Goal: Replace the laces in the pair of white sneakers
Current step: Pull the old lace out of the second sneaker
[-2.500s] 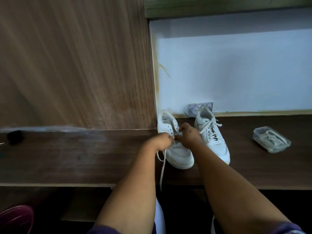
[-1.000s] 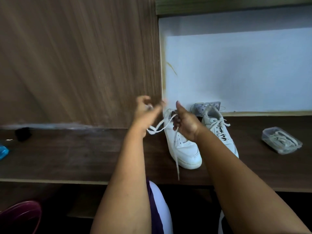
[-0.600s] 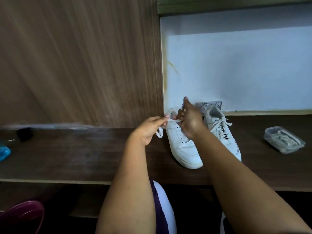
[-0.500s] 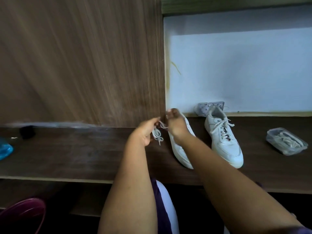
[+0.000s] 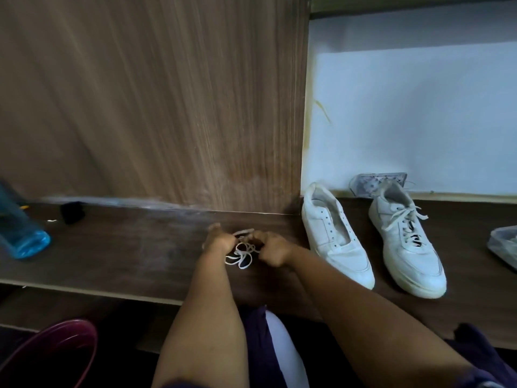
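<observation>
Two white sneakers stand on the dark wooden shelf (image 5: 117,256). The left sneaker (image 5: 334,236) has bare eyelets and no lace. The right sneaker (image 5: 405,242) is laced with a white lace. A loose white lace (image 5: 242,252) lies bunched in loops on the shelf, left of the sneakers. My left hand (image 5: 218,240) and my right hand (image 5: 270,247) both pinch this bundle, one at each side.
A clear plastic container (image 5: 505,246) with more laces sits at the right edge. A blue bottle (image 5: 19,228) and a small black object (image 5: 72,212) lie at the far left. A wood panel rises behind, and a maroon basin (image 5: 53,357) is below.
The lace has been pulled fully out of the left sneaker. Both hands carried it leftward and down onto the shelf, gathered into loops.
</observation>
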The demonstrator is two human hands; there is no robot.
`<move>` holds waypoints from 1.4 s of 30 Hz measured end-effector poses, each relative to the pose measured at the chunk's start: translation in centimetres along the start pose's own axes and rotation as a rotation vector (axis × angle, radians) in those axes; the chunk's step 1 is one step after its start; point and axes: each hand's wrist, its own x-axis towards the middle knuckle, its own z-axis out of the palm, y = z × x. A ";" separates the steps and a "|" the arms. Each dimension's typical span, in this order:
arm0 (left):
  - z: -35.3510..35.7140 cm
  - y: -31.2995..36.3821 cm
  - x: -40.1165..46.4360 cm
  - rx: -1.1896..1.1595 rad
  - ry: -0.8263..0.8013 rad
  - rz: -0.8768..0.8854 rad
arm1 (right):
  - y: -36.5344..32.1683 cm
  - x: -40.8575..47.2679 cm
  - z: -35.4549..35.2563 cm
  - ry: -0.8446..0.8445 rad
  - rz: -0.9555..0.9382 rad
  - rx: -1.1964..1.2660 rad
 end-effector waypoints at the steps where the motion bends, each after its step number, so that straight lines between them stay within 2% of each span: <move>1: -0.8 0.8 -1.3 0.061 0.018 0.022 | -0.3 -0.4 -0.8 -0.001 -0.007 0.102; 4: -2.9 4.1 -6.6 0.161 0.064 0.039 | -0.5 -1.8 -4.2 0.145 -0.019 0.458; 7: -2.7 7.7 -10.6 0.120 0.162 0.126 | 0.5 -4.1 -8.9 0.505 0.017 0.586; 8: -2.0 9.1 -11.9 0.104 0.149 0.185 | 1.6 -5.3 -10.5 0.651 0.046 0.556; 10: 0.0 11.9 -14.5 0.061 0.067 0.333 | 4.1 -7.6 -13.0 0.904 0.181 0.332; 12: 3.2 14.6 -18.1 0.040 -0.031 0.474 | 7.5 -10.7 -14.7 1.007 0.375 0.101; 15: 8.6 16.9 -23.1 0.056 -0.192 0.614 | 11.8 -14.9 -15.0 0.875 0.744 -0.044; 17: 12.0 17.6 -25.4 0.095 -0.270 0.662 | 13.5 -16.7 -15.2 0.727 0.842 -0.064; 21: 16.8 18.3 -27.7 0.154 -0.299 0.677 | 14.9 -18.0 -15.8 0.541 0.737 -0.028; 26: 19.3 18.9 -28.6 0.113 -0.147 0.749 | 14.8 -19.4 -16.9 0.438 0.710 -0.038; 32: 20.3 19.7 -27.9 0.124 -0.066 0.730 | 15.6 -19.7 -17.9 0.227 0.739 0.008; 35: 20.0 19.7 -27.0 0.128 -0.099 0.731 | 16.1 -19.2 -19.0 0.093 0.766 0.047; 40: 18.7 19.5 -25.3 0.156 -0.194 0.758 | 15.9 -19.5 -20.6 -0.205 0.853 -0.123; 42: 18.2 19.7 -25.0 0.162 -0.204 0.777 | 15.2 -19.6 -21.5 -0.193 0.854 -0.172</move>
